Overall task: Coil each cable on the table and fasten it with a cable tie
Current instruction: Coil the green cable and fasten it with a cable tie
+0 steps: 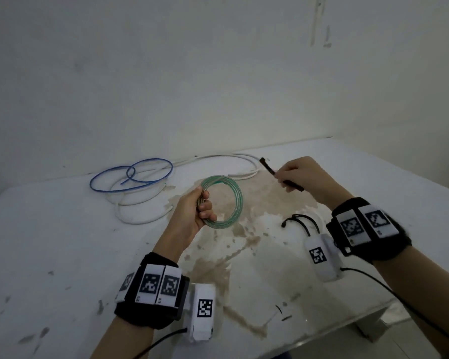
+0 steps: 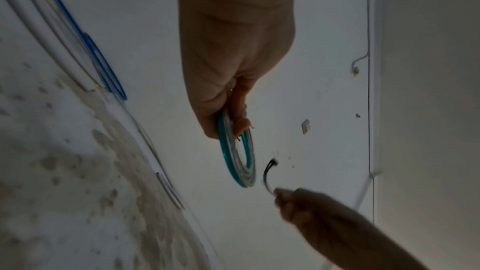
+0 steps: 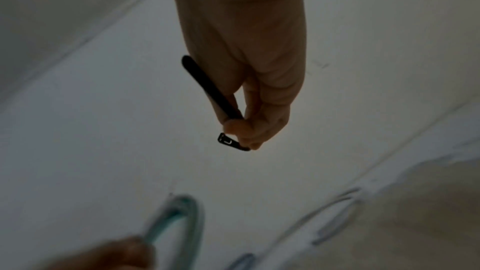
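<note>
Left hand (image 1: 192,213) grips the green coil (image 1: 231,203). Right hand (image 1: 303,177) pinches a black tie (image 1: 270,171). Only the right wrist view shows its buckle (image 3: 225,139).

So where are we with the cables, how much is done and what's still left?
Done: the green cable is coiled, gripped by the left hand. In hand: the right hand pinches a black cable tie, not yet around the coil. Left: the blue cable and white cable lie loose and untied on the table. More black ties wait nearby.
</note>
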